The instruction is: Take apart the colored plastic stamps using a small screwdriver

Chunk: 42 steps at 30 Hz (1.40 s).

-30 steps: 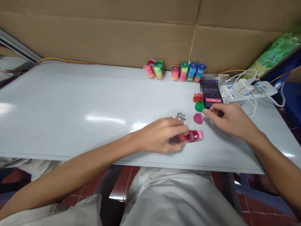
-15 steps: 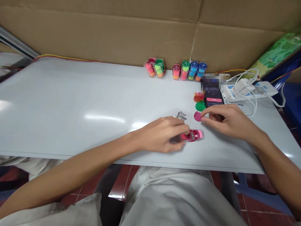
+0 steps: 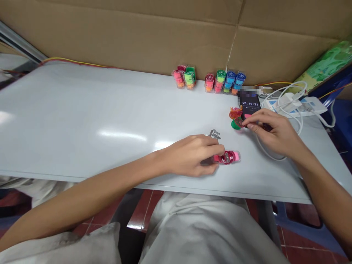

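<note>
My left hand [image 3: 199,156] rests on the table with fingers closed around the left end of a pink and red plastic sharpener [image 3: 228,157]. A small metal piece shows in the middle of that sharpener. Behind the hand lie several small metal pieces [image 3: 215,134], partly covered by it. Between thumb and fingertips, my right hand [image 3: 271,130] pinches a thin pink disc [image 3: 238,122], tilted up off the table. Close behind the disc is a green disc [image 3: 235,125], partly hidden. An orange and red plastic piece [image 3: 235,112] lies just beyond.
Several colourful clear-cased items [image 3: 225,81] stand along the cardboard wall [image 3: 137,36], with two more [image 3: 184,77] to their left. A phone [image 3: 250,102] showing a timer lies near a power strip [image 3: 316,106] with white cables [image 3: 299,126]. The white table [image 3: 68,110] ends before my lap.
My right hand has lifted the pink disc off the table and moved it away from me, towards the green disc. My left hand keeps its hold on the sharpener. The view has shifted slightly.
</note>
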Each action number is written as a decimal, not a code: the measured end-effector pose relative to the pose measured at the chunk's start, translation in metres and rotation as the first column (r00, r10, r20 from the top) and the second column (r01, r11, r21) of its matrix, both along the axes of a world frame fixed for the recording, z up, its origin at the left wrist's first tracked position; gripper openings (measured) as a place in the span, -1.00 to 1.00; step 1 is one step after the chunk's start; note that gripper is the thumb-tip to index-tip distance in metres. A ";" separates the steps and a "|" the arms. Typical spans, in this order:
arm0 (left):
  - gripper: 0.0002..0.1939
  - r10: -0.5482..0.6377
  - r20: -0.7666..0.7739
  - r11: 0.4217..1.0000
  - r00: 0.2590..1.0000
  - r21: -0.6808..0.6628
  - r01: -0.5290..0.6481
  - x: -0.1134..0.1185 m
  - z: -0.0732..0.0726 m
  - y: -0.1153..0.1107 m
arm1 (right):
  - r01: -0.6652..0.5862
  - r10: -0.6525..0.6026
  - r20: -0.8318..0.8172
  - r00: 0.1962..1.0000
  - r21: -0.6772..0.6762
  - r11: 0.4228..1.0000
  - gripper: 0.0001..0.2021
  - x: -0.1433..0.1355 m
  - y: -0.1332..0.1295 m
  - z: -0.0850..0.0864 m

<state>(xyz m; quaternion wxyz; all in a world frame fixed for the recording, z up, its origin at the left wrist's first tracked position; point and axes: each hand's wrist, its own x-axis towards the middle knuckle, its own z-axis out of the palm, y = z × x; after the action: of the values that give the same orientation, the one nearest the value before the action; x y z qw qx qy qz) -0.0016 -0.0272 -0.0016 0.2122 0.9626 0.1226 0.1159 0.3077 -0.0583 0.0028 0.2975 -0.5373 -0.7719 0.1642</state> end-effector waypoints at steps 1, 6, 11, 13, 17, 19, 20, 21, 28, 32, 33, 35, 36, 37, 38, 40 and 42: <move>-0.85 0.001 0.001 1.000 1.000 0.002 -0.001 0.000 0.000 0.000 | 0.018 -0.018 -0.009 1.000 -0.007 1.000 -0.81 0.001 0.002 -0.002; -0.84 -0.002 0.009 1.000 1.000 0.005 0.002 0.000 0.001 0.000 | 0.062 -0.063 -0.041 0.997 -0.040 0.997 -0.78 -0.002 0.005 -0.007; -0.87 -0.010 0.015 1.000 1.000 0.006 0.010 0.000 0.001 0.000 | 0.208 -0.208 -0.067 0.976 0.002 0.978 -0.66 -0.008 0.002 0.000; -0.86 -0.004 0.020 1.000 1.000 0.006 0.004 0.000 0.000 0.000 | 0.254 -0.252 -0.152 0.956 -0.003 0.967 -0.66 -0.010 -0.001 0.005; -0.76 0.016 0.013 1.000 1.000 -0.003 -0.016 0.000 0.000 0.000 | 0.134 -0.134 -0.461 0.877 -0.033 0.990 -0.62 -0.020 -0.012 0.014; -0.69 0.011 0.008 1.000 1.000 -0.011 -0.011 0.001 -0.001 0.000 | 0.086 -0.070 -0.617 0.784 -0.003 0.996 -0.61 -0.028 -0.020 0.018; -0.67 0.007 0.008 1.000 1.000 -0.013 -0.007 0.002 -0.002 0.000 | 0.100 -0.062 -0.660 0.748 0.019 0.995 -0.65 -0.032 -0.023 0.019; -0.65 0.004 0.009 1.000 1.000 -0.013 -0.004 0.002 -0.002 0.000 | 0.131 -0.044 -0.693 0.719 0.072 0.989 -0.70 -0.037 -0.026 0.019; -0.57 -0.012 0.007 1.000 1.000 -0.016 0.012 0.007 -0.008 -0.003 | 0.091 0.055 -0.736 0.675 0.157 0.983 -0.85 -0.067 -0.036 0.010; -0.56 -0.014 0.021 1.000 1.000 -0.009 0.014 0.010 -0.008 -0.005 | 0.084 0.087 -0.730 0.678 0.194 0.977 -0.84 -0.077 -0.034 0.003; -0.56 -0.013 0.023 1.000 1.000 -0.010 0.013 0.010 -0.008 -0.005 | 0.080 0.087 -0.727 0.681 0.192 0.978 -0.84 -0.079 -0.034 0.002; -0.56 -0.014 0.019 1.000 1.000 -0.016 0.014 0.010 -0.008 -0.005 | 0.079 0.078 -0.715 0.695 0.184 0.980 -0.84 -0.080 -0.034 0.001; -0.56 -0.014 0.016 1.000 1.000 -0.018 0.015 0.010 -0.007 -0.005 | 0.082 0.070 -0.708 0.703 0.179 0.980 -0.84 -0.080 -0.035 0.001; -0.55 -0.014 0.012 1.000 1.000 -0.020 0.015 0.010 -0.007 -0.004 | 0.089 0.063 -0.703 0.708 0.178 0.980 -0.83 -0.080 -0.035 0.001; -0.55 -0.014 0.008 1.000 1.000 -0.021 0.014 0.010 -0.007 -0.004 | 0.093 0.058 -0.700 0.712 0.177 0.980 -0.83 -0.080 -0.036 0.002; -0.54 -0.013 0.002 1.000 1.000 -0.028 0.013 0.010 -0.008 -0.004 | 0.096 0.056 -0.692 0.720 0.178 0.979 -0.82 -0.079 -0.037 0.002; -0.55 -0.011 0.003 0.999 1.000 -0.039 0.011 0.010 -0.008 -0.004 | 0.094 0.066 -0.681 0.729 0.195 0.976 -0.82 -0.079 -0.036 0.001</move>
<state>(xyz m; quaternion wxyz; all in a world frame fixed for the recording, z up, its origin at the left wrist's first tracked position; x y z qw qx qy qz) 0.0085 -0.0311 -0.0095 0.2317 0.9587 0.1193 0.1137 0.2289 -0.0945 0.0041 0.6184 -0.4091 -0.6173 0.2631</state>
